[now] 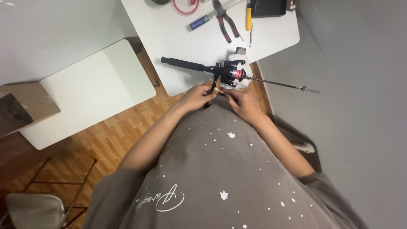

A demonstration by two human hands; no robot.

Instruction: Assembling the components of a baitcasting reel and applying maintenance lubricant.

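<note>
Fishing rod (186,64) was black, its reel (231,73) black with a red spool band. Desk (271,40) was white; second table (97,89) at 9 o'clock pale cream-white. Pliers (227,23) at 12 o'clock had red-black handles. Shirt (220,169) was grey-brown with white stars and specks. Floor (114,127) was orange-brown wood parquet.

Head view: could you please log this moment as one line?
left hand: on reel handle | right hand: pinching thin pale stick | rod: lying across table edge | pliers: on table
</note>
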